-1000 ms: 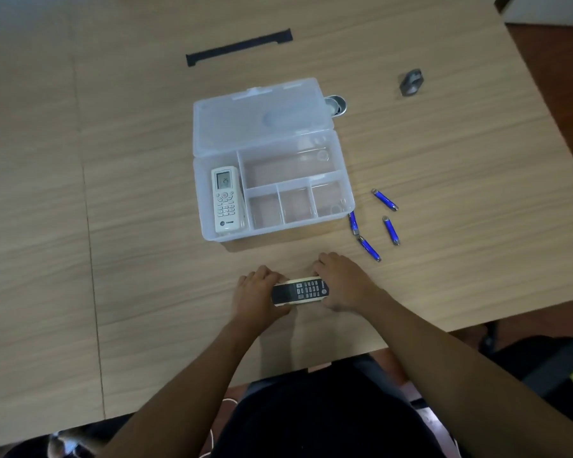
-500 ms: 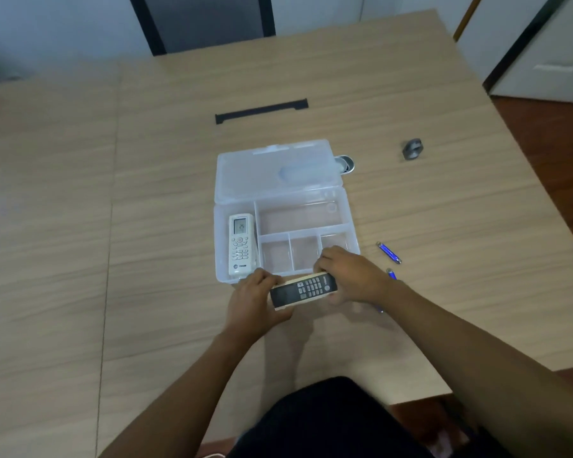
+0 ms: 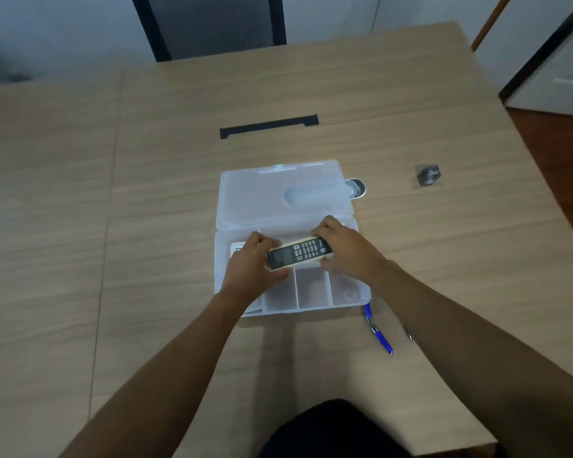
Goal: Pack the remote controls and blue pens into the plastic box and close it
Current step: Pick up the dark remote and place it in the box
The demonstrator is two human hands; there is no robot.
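**Dark remote held over open organiser box**

Two bare hands grip a dark-faced remote control (image 3: pixel 299 253) with a pale casing by its ends, above the open clear plastic box (image 3: pixel 315 297) on the wooden worktop (image 3: pixel 146 226); the left hand (image 3: pixel 252 264) is closed around the display end, the right hand (image 3: pixel 339 246) around the keypad end, and the remote lies crosswise between them, keypad up and slightly tilted; whether it touches the box cannot be told. Under the left hand, a white remote control (image 3: pixel 237 248) shows only a corner in the box's long side compartment; just below both hands, the three small front compartments lie bare; beyond the hands, the hinged lid (image 3: pixel 278 196) lies flat and open. Near the right forearm, on the worktop just outside the box's front corner, lie blue pens (image 3: pixel 381 338); one more is mostly hidden by the arm. Well beyond the right hand sit a round metal grommet (image 3: pixel 356 188) and a small grey object (image 3: pixel 428 175); farther back, a black slot (image 3: pixel 268 126).
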